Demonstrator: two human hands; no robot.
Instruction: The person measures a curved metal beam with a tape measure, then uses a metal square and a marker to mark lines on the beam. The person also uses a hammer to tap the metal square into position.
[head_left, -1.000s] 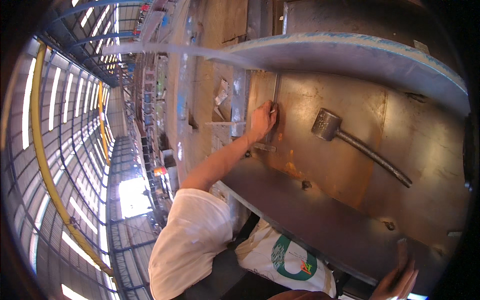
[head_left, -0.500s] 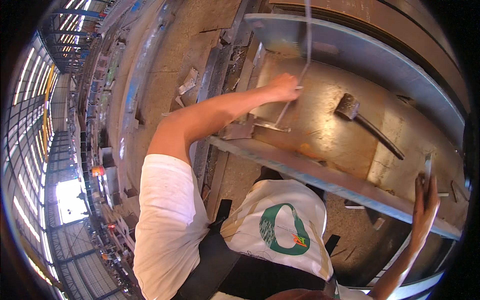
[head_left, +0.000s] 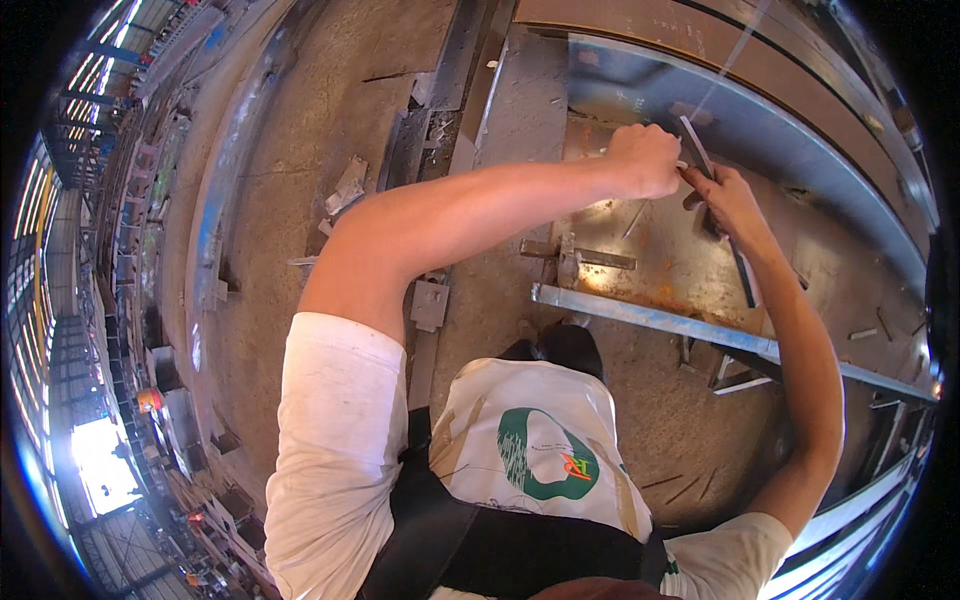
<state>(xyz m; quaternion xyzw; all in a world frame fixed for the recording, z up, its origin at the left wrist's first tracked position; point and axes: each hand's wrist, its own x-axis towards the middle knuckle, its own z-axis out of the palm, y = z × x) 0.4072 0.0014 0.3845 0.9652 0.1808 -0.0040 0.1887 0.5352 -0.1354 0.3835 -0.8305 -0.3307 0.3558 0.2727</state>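
A round green emblem [head_left: 545, 455] with a small orange mark sits on the chest of the white shirt [head_left: 530, 460], at six o'clock in the view. At one o'clock, both hands meet over a rusty steel plate [head_left: 660, 250], the surface framed by a pale grey beam edge [head_left: 650, 318]. The left hand [head_left: 645, 160] is in a clenched grip, fist closed on something too small to tell. Touching it, the right hand [head_left: 730, 200] has its grip closed around a thin, flat, dark metal strip [head_left: 715, 190] that slants across the plate, its top end toward twelve o'clock.
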